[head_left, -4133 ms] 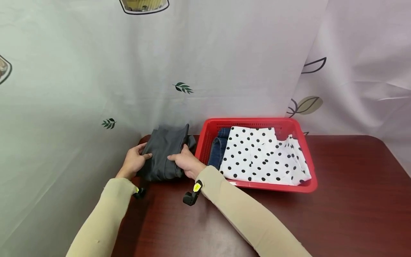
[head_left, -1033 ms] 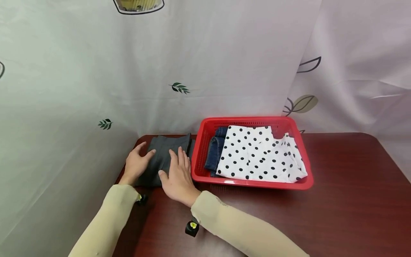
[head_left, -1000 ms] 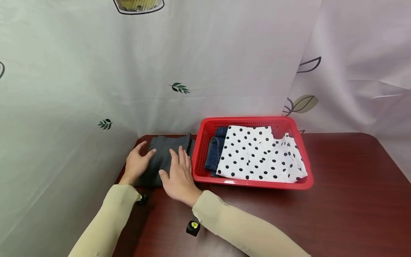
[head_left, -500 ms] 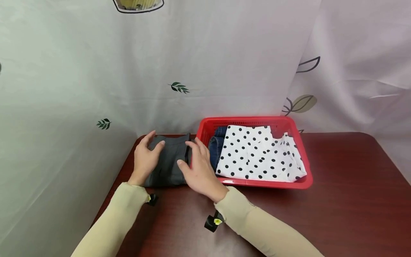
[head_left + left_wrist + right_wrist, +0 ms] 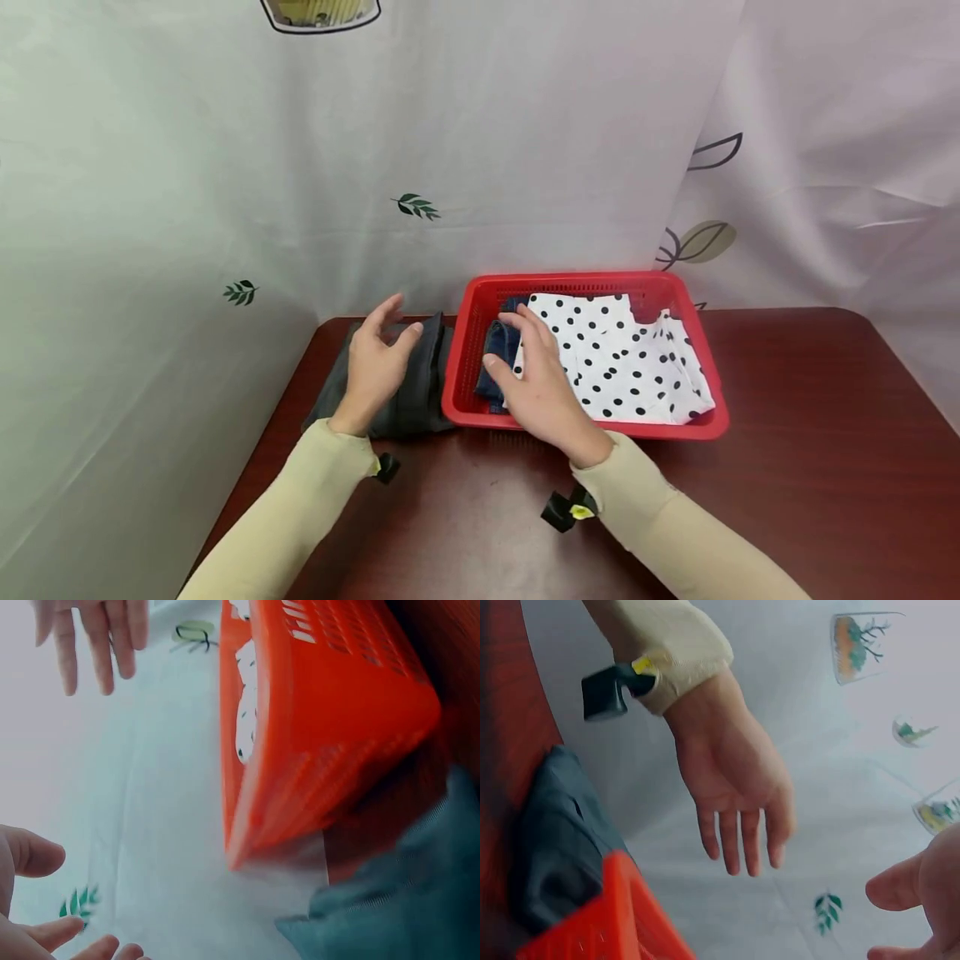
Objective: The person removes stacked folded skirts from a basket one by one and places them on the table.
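Observation:
My left hand [image 5: 375, 364] hovers above a folded dark grey garment [image 5: 411, 400] on the table, fingers loosely spread and holding nothing. Over the left part of the red basket [image 5: 459, 400], my right hand [image 5: 542, 392] hangs in the air with its fingers relaxed. In the basket lie a folded pair of blue jeans [image 5: 491, 375] and a white cloth with black dots [image 5: 626, 375], which overlaps the jeans. The right wrist view shows the left hand [image 5: 731, 757] with palm and fingers extended, apart from the grey garment [image 5: 562, 832].
A dark red wooden table [image 5: 817, 442] carries the basket and the grey garment. Behind and to the left hangs a pale curtain [image 5: 525, 150] with printed leaves, close to the table's edges. The basket's left wall stands right beside the grey garment.
Both hands have lifted off the grey garment and moved right, the right hand now over the basket. Earlier both hands held the garment; it now lies flat on the table.

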`<state>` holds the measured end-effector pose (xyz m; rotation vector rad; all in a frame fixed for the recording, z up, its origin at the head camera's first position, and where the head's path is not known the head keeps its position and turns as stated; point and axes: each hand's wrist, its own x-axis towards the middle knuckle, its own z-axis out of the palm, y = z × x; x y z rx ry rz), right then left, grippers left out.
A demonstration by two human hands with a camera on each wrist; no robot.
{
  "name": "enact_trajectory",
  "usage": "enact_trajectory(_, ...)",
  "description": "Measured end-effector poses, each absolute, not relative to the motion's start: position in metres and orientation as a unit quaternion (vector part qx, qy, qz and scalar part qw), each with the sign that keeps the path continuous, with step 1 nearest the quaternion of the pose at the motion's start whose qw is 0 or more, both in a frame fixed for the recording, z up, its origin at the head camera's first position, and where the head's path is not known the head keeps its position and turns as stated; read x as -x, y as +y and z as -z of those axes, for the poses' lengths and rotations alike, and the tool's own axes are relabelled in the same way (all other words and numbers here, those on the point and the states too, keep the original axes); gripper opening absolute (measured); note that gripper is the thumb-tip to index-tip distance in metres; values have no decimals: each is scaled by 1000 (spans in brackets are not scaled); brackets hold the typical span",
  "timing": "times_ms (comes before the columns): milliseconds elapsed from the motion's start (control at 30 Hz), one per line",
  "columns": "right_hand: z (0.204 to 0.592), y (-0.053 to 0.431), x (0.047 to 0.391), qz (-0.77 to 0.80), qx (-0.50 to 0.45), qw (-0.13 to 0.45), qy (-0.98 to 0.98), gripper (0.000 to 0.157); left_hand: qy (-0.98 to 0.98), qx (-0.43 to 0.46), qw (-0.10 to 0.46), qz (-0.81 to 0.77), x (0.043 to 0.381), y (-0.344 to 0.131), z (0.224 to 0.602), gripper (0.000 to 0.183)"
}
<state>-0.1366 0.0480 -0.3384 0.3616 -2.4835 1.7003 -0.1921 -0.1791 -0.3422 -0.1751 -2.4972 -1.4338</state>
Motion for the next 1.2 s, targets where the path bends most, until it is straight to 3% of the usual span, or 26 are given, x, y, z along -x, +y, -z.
enact_trajectory(600, 335, 132, 136, -477, -37, 23, -878, 57, -861, 63, 23, 505, 199, -119, 333, 58)
enact_trajectory(967, 339, 176, 141, -400, -18, 14, -916, 62, -871, 33, -95, 481, 215, -90, 333, 64)
enact_trajectory(1200, 344, 202, 149, -350, 4, -7, -937, 66, -865, 26, -138, 482, 223, -77, 336, 66)
